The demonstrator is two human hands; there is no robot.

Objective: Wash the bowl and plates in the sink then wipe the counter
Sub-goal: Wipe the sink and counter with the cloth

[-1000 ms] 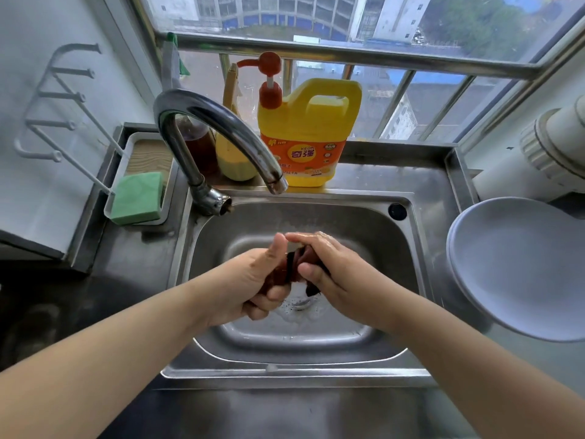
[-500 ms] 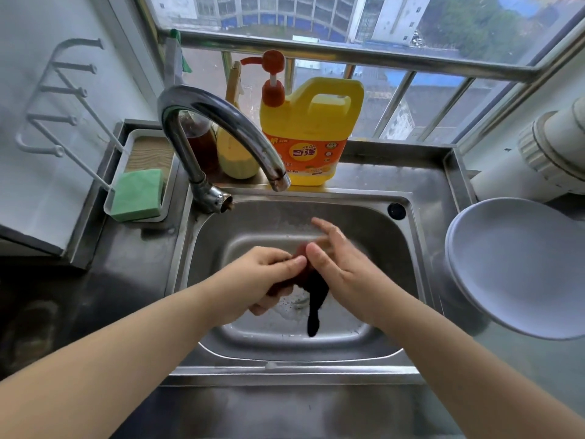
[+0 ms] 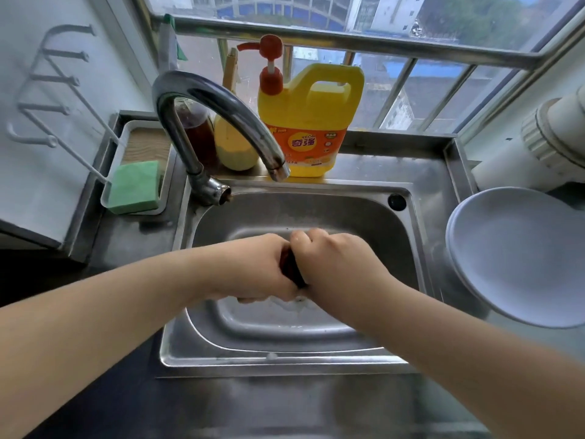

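Both fists closed tight on a dark red-brown cloth (image 3: 292, 269), left hand (image 3: 253, 267) and right hand (image 3: 335, 264) pressed together mid-frame over the steel sink (image 3: 364, 217), likely wringing. White plates (image 3: 519, 258) are stacked at right edge on the grey steel counter (image 3: 285, 403); no bowl visible. Risk: my right elbow swinging out could knock that stack. Chrome faucet (image 3: 221, 115) arcs near above; lifting room is tight. Open basin below.

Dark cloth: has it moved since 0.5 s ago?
Yes. The dark cloth hung loose toward the sink floor; now it is bunched up between the left hand and right hand, both closed on it, above the drain.
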